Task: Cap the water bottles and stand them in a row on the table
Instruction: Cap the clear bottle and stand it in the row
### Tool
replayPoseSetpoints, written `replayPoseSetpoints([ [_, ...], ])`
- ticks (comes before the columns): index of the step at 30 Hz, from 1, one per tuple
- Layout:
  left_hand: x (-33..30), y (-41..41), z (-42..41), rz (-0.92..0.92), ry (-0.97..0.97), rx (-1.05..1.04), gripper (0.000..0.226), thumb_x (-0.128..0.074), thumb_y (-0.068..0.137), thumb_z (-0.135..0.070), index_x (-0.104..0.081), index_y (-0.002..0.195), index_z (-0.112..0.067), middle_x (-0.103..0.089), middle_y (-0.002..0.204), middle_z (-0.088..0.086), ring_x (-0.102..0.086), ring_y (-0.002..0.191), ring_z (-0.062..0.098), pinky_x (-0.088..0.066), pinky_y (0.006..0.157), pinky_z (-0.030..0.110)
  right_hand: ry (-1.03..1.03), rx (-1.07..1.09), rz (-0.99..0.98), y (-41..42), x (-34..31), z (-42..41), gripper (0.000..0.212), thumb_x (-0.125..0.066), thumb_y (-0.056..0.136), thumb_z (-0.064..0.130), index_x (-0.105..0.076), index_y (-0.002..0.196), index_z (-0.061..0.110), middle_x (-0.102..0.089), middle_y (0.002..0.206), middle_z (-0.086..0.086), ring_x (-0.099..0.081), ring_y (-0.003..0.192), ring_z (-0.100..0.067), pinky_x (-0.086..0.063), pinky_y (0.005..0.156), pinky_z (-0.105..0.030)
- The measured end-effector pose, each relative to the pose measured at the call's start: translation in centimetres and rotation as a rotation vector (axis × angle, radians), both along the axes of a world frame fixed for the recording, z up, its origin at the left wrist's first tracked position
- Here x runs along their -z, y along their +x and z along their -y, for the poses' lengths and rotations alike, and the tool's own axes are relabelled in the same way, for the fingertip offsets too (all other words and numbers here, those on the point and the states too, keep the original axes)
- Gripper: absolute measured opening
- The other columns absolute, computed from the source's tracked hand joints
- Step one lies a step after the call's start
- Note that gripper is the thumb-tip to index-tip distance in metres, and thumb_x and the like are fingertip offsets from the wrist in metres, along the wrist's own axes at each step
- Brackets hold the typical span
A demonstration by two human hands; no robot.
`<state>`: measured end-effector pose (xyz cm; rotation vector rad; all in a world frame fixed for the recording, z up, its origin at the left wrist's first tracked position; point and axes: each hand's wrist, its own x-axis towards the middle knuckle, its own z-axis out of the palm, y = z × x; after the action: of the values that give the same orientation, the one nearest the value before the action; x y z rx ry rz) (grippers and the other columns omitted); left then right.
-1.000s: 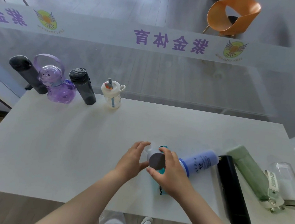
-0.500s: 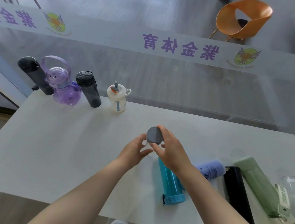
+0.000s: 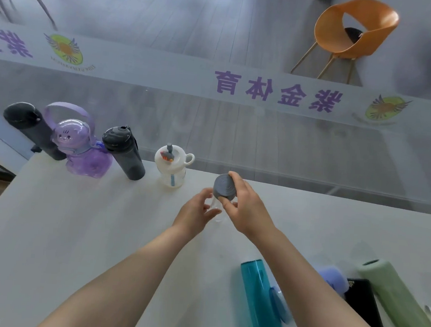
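At five o'clock, nearest the camera, a teal bottle is seen lying on the table, with a lavender bottle, a black bottle and a green bottle lying beside it toward four o'clock. At the centre, a clear bottle with a grey cap is held upright over the table. The cap is gripped from above by the right hand, thumb and fingers wrapped around it. The clear body is clasped at its side by the left hand. Farther off, from eleven toward nine o'clock, a row is formed by a white cup, a dark grey bottle, a purple bottle and a black flask, all standing capped.
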<state>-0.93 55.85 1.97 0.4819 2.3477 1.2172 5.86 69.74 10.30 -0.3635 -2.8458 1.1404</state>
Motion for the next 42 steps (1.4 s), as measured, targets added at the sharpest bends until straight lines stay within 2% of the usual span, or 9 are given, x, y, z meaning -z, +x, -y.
replayPoseSetpoints([
  [8, 0.6, -5.4, -1.3, -0.012, 0.011, -0.031, 0.039, -0.065, 0.089, -0.028, -0.047, 0.123, -0.036, -0.057, 0.124, -0.010, -0.067, 0.093, 0.012, -0.053, 0.089, 0.038, -0.023, 0.003, 0.049, -6.0, -0.3, -1.2, 0.063, -0.059, 0.093, 0.032, -0.029, 0.148, 0.022, -0.044, 0.144, 0.001, -0.051, 0.121, -0.020, -0.044, 0.102, -0.035],
  [12, 0.5, -6.6, -2.0, -0.028, 0.006, -0.054, 0.039, -0.065, 0.090, -0.029, -0.047, 0.123, -0.035, -0.057, 0.123, -0.012, -0.067, 0.092, 0.012, -0.052, 0.086, 0.034, -0.019, 0.007, 0.053, -7.6, -0.3, -1.6, 0.062, -0.058, 0.093, 0.032, -0.029, 0.148, 0.023, -0.043, 0.144, 0.002, -0.047, 0.125, -0.018, -0.039, 0.101, -0.027],
  [20, 0.4, -7.3, -2.3, -0.051, -0.001, -0.075, 0.041, -0.065, 0.090, -0.028, -0.047, 0.126, -0.030, -0.051, 0.115, -0.013, -0.065, 0.093, 0.014, -0.049, 0.084, 0.032, -0.037, -0.015, 0.075, -8.6, -0.2, -2.3, 0.062, -0.059, 0.093, 0.033, -0.028, 0.147, 0.030, -0.043, 0.143, 0.005, -0.047, 0.124, -0.017, -0.043, 0.102, -0.034],
  [23, 0.3, -7.2, -2.4, -0.060, -0.014, -0.070, 0.042, -0.064, 0.090, -0.028, -0.045, 0.128, -0.028, -0.051, 0.117, -0.011, -0.064, 0.094, 0.014, -0.049, 0.083, 0.032, -0.052, -0.017, 0.076, -8.5, -0.1, -2.3, 0.062, -0.060, 0.092, 0.033, -0.028, 0.146, 0.031, -0.043, 0.142, 0.005, -0.048, 0.122, -0.018, -0.046, 0.101, -0.040],
  [26, 0.2, -7.3, -2.3, -0.061, -0.029, -0.055, 0.044, -0.063, 0.091, -0.027, -0.043, 0.131, -0.026, -0.053, 0.125, -0.006, -0.062, 0.095, 0.013, -0.047, 0.084, 0.032, -0.035, -0.017, 0.075, -8.6, -0.4, -2.2, 0.063, -0.061, 0.092, 0.031, -0.028, 0.146, 0.031, -0.043, 0.144, 0.004, -0.048, 0.122, -0.019, -0.045, 0.101, -0.036],
  [28, 0.0, -7.3, -2.3, -0.068, -0.048, -0.041, 0.048, -0.063, 0.091, -0.027, -0.041, 0.134, -0.027, -0.053, 0.128, -0.003, -0.060, 0.100, 0.013, -0.044, 0.083, 0.030, -0.008, -0.027, 0.092, -8.5, -0.6, -2.2, 0.068, -0.060, 0.092, 0.028, -0.022, 0.149, 0.032, -0.040, 0.147, 0.003, -0.046, 0.127, -0.021, -0.039, 0.101, -0.031],
  [33, -0.2, -6.8, -1.8, -0.030, -0.088, -0.024, 0.066, -0.066, 0.089, -0.028, -0.030, 0.145, -0.029, -0.049, 0.138, 0.001, -0.054, 0.119, 0.020, -0.044, 0.098, 0.035, 0.040, -0.035, 0.172, -6.9, -1.4, -2.8, 0.084, -0.058, 0.091, 0.024, -0.001, 0.149, 0.046, -0.027, 0.157, 0.008, -0.041, 0.134, -0.023, -0.039, 0.100, -0.037],
  [37, -0.2, -5.5, -0.8, 0.010, -0.161, -0.046, 0.076, -0.064, 0.090, -0.031, -0.021, 0.151, -0.022, -0.041, 0.149, 0.003, -0.046, 0.132, 0.021, -0.040, 0.108, 0.041, 0.042, 0.002, 0.142, -4.3, -1.5, -3.5, 0.079, -0.054, 0.091, 0.020, -0.007, 0.151, 0.041, -0.028, 0.157, 0.006, -0.038, 0.137, -0.022, -0.037, 0.102, -0.034],
  [42, -0.3, -1.2, 0.6, 0.022, -0.195, -0.034, 0.070, -0.062, 0.091, -0.030, -0.023, 0.150, -0.024, -0.039, 0.150, 0.002, -0.046, 0.131, 0.020, -0.041, 0.107, 0.038, -0.034, 0.071, 0.133, 1.7, -0.6, -4.1, 0.070, -0.055, 0.093, 0.021, -0.017, 0.150, 0.033, -0.039, 0.151, 0.001, -0.043, 0.133, -0.020, -0.038, 0.107, -0.036],
])
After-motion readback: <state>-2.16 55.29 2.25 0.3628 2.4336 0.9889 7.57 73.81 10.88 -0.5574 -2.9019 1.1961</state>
